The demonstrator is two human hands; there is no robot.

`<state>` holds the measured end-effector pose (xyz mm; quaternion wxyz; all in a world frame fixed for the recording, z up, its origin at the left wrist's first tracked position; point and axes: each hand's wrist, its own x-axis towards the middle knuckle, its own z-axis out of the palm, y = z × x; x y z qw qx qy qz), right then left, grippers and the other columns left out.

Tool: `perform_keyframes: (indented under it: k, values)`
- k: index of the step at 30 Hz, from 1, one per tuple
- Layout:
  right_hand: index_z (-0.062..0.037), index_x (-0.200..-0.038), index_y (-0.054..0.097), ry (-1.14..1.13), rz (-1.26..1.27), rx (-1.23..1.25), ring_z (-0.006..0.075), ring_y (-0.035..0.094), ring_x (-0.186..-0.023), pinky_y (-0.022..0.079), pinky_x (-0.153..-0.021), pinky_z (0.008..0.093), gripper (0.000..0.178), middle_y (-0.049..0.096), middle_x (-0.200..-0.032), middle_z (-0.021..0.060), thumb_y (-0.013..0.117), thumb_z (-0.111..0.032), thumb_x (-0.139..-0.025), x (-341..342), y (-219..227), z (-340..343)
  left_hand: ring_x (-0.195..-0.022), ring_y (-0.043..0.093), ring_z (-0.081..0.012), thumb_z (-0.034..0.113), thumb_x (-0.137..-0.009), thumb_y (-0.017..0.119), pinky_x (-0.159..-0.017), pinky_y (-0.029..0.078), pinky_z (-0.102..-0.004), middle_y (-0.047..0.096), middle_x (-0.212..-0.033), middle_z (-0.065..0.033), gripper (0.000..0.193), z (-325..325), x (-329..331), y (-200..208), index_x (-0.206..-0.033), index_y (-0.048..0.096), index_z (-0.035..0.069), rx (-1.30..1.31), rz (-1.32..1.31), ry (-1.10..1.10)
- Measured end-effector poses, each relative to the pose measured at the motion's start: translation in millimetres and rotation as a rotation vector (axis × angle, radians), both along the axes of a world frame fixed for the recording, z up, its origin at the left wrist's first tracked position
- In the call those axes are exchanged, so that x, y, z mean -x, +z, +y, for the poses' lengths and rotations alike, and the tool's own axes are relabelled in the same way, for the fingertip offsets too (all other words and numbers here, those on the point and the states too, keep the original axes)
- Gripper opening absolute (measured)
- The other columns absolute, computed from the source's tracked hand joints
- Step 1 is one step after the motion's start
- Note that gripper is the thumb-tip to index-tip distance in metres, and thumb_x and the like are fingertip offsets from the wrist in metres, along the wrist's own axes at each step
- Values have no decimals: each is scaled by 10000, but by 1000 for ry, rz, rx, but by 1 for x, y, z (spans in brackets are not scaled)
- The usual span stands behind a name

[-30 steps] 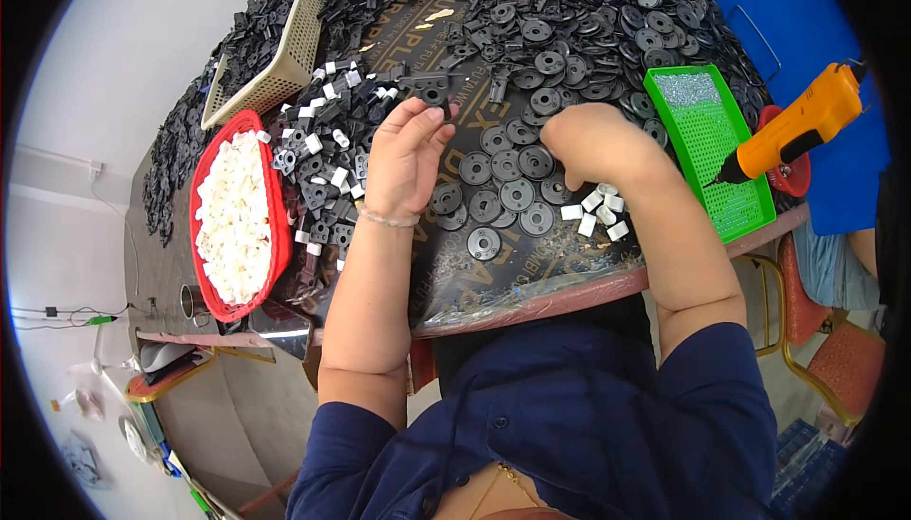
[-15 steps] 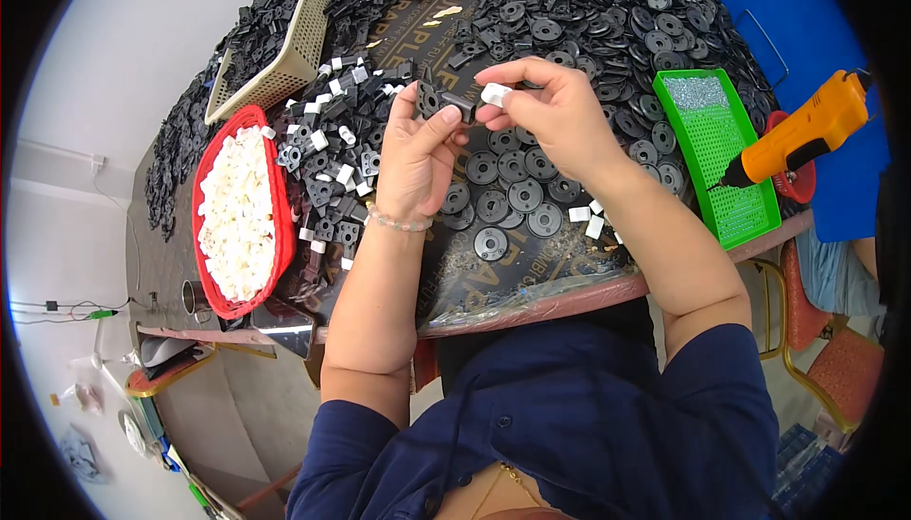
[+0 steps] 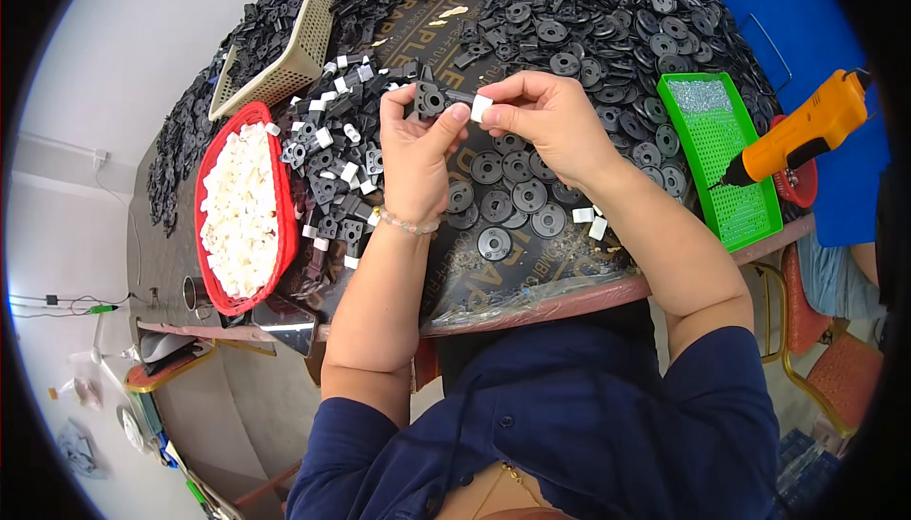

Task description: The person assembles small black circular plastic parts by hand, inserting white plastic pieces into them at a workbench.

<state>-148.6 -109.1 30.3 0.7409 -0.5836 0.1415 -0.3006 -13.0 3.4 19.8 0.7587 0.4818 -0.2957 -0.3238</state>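
Observation:
Between the thumb and fingers of my left hand is a black plastic bracket with holes in its plate and a stub pointing right. My right hand pinches a small white plastic block at the end of that stub. The two pieces look to be touching; the fingertips partly hide where they meet. Below the hands lie loose black discs with holes. Left of my left hand is a heap of black brackets, many with white blocks on their ends.
At the left stands a red basket of white pieces, with a beige crate of black parts behind it. On the right, an orange electric screwdriver points over a green tray of small screws. Black discs are piled at the back.
My right hand has brought the white block up against the bracket's stub and turned it. My left hand has barely moved.

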Motion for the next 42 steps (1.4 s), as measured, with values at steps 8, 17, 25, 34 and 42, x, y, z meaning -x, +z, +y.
perform_keyframes:
  k: [8, 17, 25, 34, 42]
  values:
    - [-10, -1391, 454, 115, -90, 250, 185, 532, -1202, 436, -1042, 368, 758, 509, -1354, 121, 830, -120, -741, -4, 1, -2, -815, 622, -86, 110, -899, 713, -679, 545, -214, 624, -998, -5, 373, 6, -2, 10, -1221, 524, 107, 65, 466, -513]
    - [2, -1166, 590, -36, 110, 816, 197, 685, -937, 543, -842, 336, 613, 696, -1004, 121, 819, -268, -667, -68, 53, 12, -901, 652, -145, 478, -989, 510, -744, 532, -278, 663, -1079, -2, 434, -5, -33, -27, -1212, 562, 110, 40, 568, -525]
    - [117, -1474, 256, 197, 165, 1006, 401, 453, -1340, 371, -1114, 393, 1178, 402, -1441, 359, 805, -574, -693, -216, 34, 43, -1083, 634, -231, 381, -998, 516, -924, 512, -400, 665, -1179, -83, 405, -7, -33, -25, -1215, 570, 43, 19, 621, -259]
    - [-155, -1374, 535, -405, 812, 1241, 399, 600, -1153, 504, -935, 530, 489, 616, -1283, 168, 527, -161, -884, -261, -8, -161, -823, 637, -199, 326, -1017, 497, -680, 475, -305, 669, -937, -62, 256, -4, -46, -32, -1093, 569, 92, -20, 751, -147]
    - [-248, -1470, 434, -205, 740, 1374, 391, 451, -1315, 395, -1083, 519, 595, 448, -1473, 128, 608, -364, -912, -312, -36, -170, -820, 633, -185, 305, -1023, 488, -684, 469, -290, 671, -937, -65, 252, -5, -23, -26, -1111, 565, 82, -53, 804, -188]
